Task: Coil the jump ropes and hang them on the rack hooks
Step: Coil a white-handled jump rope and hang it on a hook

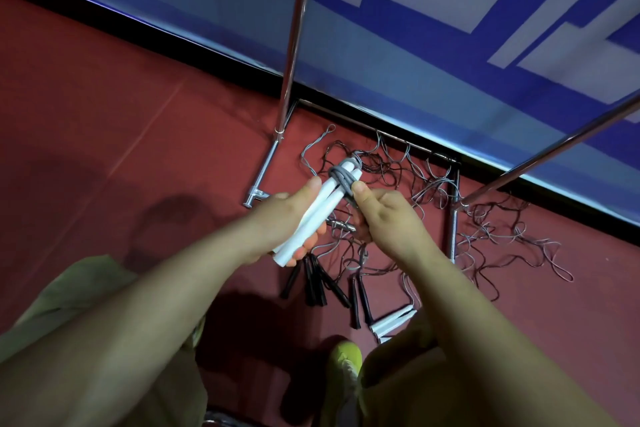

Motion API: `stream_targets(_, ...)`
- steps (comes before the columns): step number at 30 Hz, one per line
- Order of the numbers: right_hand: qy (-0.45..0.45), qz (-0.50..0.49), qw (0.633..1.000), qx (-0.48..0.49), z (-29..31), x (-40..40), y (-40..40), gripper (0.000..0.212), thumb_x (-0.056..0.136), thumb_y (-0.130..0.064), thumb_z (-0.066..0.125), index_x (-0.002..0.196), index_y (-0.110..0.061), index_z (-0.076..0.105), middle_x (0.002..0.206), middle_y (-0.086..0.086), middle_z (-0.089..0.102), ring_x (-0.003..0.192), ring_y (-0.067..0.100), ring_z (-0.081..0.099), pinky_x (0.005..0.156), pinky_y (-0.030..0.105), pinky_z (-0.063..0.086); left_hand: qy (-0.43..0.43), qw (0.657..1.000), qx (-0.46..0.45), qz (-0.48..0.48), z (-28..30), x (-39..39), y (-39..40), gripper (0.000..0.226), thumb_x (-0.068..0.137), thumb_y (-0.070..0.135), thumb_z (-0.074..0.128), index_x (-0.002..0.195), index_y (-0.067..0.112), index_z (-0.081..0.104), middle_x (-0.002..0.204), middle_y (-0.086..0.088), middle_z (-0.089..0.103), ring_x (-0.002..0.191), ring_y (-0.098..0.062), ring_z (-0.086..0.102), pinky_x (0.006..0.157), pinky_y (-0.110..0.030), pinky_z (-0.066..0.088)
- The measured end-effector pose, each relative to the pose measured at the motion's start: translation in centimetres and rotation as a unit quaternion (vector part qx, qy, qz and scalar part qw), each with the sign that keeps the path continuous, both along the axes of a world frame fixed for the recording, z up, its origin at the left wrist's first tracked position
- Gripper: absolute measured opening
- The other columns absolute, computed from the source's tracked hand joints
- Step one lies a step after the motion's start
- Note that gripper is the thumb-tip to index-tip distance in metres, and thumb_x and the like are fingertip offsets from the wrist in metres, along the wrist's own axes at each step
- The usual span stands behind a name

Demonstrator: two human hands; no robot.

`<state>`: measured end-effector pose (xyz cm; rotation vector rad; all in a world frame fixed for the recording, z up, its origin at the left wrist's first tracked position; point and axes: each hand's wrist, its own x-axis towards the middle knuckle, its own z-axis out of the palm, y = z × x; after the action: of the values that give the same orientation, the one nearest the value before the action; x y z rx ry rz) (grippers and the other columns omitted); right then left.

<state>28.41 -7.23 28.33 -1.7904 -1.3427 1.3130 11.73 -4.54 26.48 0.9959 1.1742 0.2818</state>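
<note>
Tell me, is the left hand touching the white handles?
Touching. The head view shows the left hand wrapped around the two white handles, thumb lying along one and fingertips showing beneath them.

The two handles [313, 215] are showing plain white, and the cord [343, 178] wound around them is looking grey. The floor [104, 97] is appearing dark red. On it, the loose ropes [433, 184] are showing grey and black strands, with black handles [313, 282] and another white pair [393, 321]. The wall banner [398, 10] is showing blue with pale blocks. The rack poles [294, 35] are shining silver. The shoe [346, 355] is looking yellow-green.
</note>
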Motion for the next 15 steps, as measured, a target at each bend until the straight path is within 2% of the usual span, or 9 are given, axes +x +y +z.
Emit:
stream_targets(2, -0.025, -0.02, 0.999, 0.006, 0.9, -0.7, -0.6, 0.058, 0.101, -0.043, 0.034, 0.064, -0.005, 0.057, 0.051, 0.002, 0.05, 0.049, 0.016, 0.047, 0.056, 0.026, 0.041, 0.076, 0.992, 0.103, 0.004, 0.8, 0.5, -0.7, 0.062, 0.093, 0.061, 0.031, 0.073, 0.009, 0.056, 0.057, -0.005, 0.055, 0.047, -0.022, 0.05, 0.049, -0.029, 0.044)
stream_targets(5, -0.012, -0.038, 0.997, -0.063, 1.3, -1.5, -1.1, 0.077, 0.097, -0.06, 0.024, 0.083, 0.004, 0.065, 0.058, 0.004, 0.055, 0.05, 0.016, 0.049, 0.055, 0.026, 0.041, 0.204, 0.95, 0.236, -0.025, 1.1, 0.4, -1.3, 0.055, 0.095, 0.057, 0.028, 0.064, 0.017, 0.05, 0.065, -0.003, 0.055, 0.071, -0.028, 0.057, 0.068, -0.035, 0.044)
stream_targets(7, 0.036, -0.056, 0.993, -0.095, 1.7, -1.6, -1.6, 0.084, 0.092, -0.07, 0.022, 0.083, 0.0, 0.067, 0.057, 0.003, 0.053, 0.047, 0.014, 0.043, 0.054, 0.028, 0.035, 0.25, 0.925, 0.281, -0.05, 1.7, 0.2, -1.7, 0.052, 0.096, 0.055, 0.027, 0.064, 0.018, 0.046, 0.07, -0.002, 0.052, 0.082, -0.03, 0.055, 0.069, -0.034, 0.037)
stream_targets(9, 0.067, -0.065, 0.99, -0.11, 2.3, -1.3, -1.8, 0.076, 0.087, -0.076, 0.026, 0.074, -0.012, 0.065, 0.053, -0.004, 0.048, 0.044, 0.011, 0.037, 0.051, 0.027, 0.03, 0.28, 0.9, 0.327, -0.075, 2.2, 0.2, -2.0, 0.051, 0.094, 0.057, 0.029, 0.065, 0.017, 0.042, 0.069, -0.002, 0.05, 0.082, -0.031, 0.052, 0.066, -0.035, 0.034)
stream_targets(10, 0.068, -0.067, 0.989, -0.113, 2.6, -1.2, -1.8, 0.071, 0.084, -0.078, 0.03, 0.071, -0.016, 0.063, 0.052, -0.005, 0.047, 0.044, 0.011, 0.034, 0.049, 0.025, 0.028, 0.305, 0.876, 0.361, -0.092, 2.0, 0.1, -2.0, 0.051, 0.094, 0.058, 0.03, 0.067, 0.016, 0.041, 0.069, -0.002, 0.049, 0.082, -0.032, 0.052, 0.064, -0.035, 0.033)
stream_targets(12, 0.07, -0.083, 0.988, -0.109, 2.6, -0.9, -1.8, 0.062, 0.081, -0.077, 0.04, 0.065, -0.019, 0.058, 0.049, -0.007, 0.042, 0.042, 0.01, 0.029, 0.047, 0.024, 0.023, 0.366, 0.807, 0.449, -0.119, 2.0, 0.3, -2.3, 0.05, 0.093, 0.061, 0.028, 0.074, 0.018, 0.044, 0.072, -0.004, 0.053, 0.081, -0.034, 0.055, 0.061, -0.034, 0.03)
stream_targets(14, 0.061, -0.094, 0.989, -0.096, 2.2, -0.9, -1.5, 0.054, 0.084, -0.069, 0.045, 0.06, -0.02, 0.052, 0.043, -0.01, 0.038, 0.038, 0.009, 0.027, 0.046, 0.024, 0.022, 0.376, 0.738, 0.55, -0.11, 1.6, 0.6, -2.6, 0.052, 0.086, 0.061, 0.028, 0.075, 0.016, 0.054, 0.068, -0.007, 0.058, 0.067, -0.033, 0.06, 0.053, -0.032, 0.031)
stream_targets(15, 0.044, -0.09, 0.991, -0.086, 2.1, -0.9, -1.3, 0.052, 0.086, -0.065, 0.046, 0.06, -0.02, 0.05, 0.041, -0.011, 0.037, 0.037, 0.008, 0.028, 0.047, 0.026, 0.023, 0.37, 0.72, 0.578, -0.108, 1.6, 0.7, -2.7, 0.05, 0.085, 0.057, 0.032, 0.071, 0.014, 0.055, 0.062, -0.007, 0.058, 0.056, -0.032, 0.059, 0.047, -0.03, 0.033)
